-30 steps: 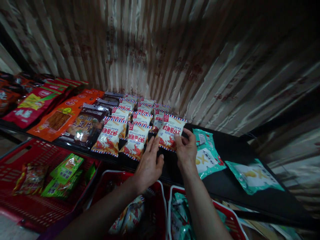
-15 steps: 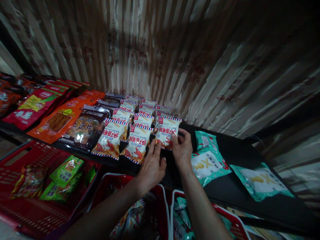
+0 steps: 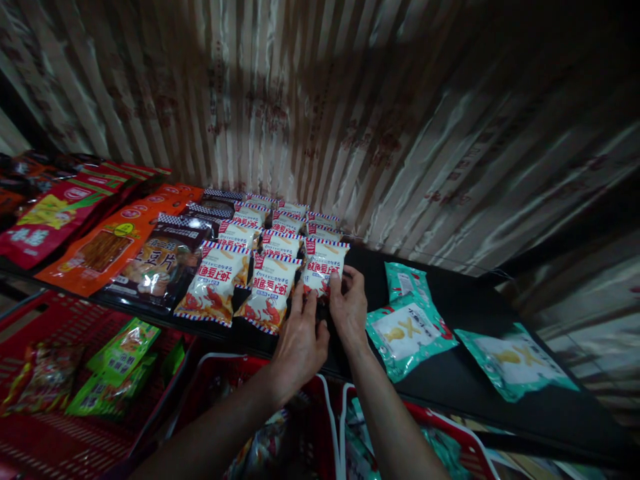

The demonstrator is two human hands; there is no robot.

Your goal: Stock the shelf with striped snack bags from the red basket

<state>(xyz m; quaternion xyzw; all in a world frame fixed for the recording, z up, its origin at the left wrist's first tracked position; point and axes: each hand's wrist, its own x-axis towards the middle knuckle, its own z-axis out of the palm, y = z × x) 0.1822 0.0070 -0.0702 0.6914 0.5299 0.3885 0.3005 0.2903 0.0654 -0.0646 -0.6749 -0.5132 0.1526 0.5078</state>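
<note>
My right hand (image 3: pixel 350 308) pinches the right edge of a white snack bag (image 3: pixel 324 263) with blue-red striped ends, thumb on its front and fingers behind. This bag stands at the front of the right-hand column, leaning on those behind. My left hand (image 3: pixel 301 343) lies with fingers stretched out at the bag's lower left corner, by the neighbouring front bag (image 3: pixel 269 293). Fingertips partly hide the lower end of the right-hand bag. Another matching bag (image 3: pixel 213 283) fronts the left column, with several more rows behind.
Dark bags (image 3: pixel 160 260), orange bags (image 3: pixel 110 247) and red bags (image 3: pixel 55 213) line the black shelf (image 3: pixel 480 313) leftward. Teal bags (image 3: pixel 413 333) lie to the right. Below are red baskets (image 3: pixel 327 407) with white rims holding snack bags. A pleated curtain (image 3: pixel 300 100) hangs behind.
The right-hand bag has come slightly lower and closer to the row, with my right hand moving left and down along with it. My left hand stays near its corner. The view has shifted slightly.
</note>
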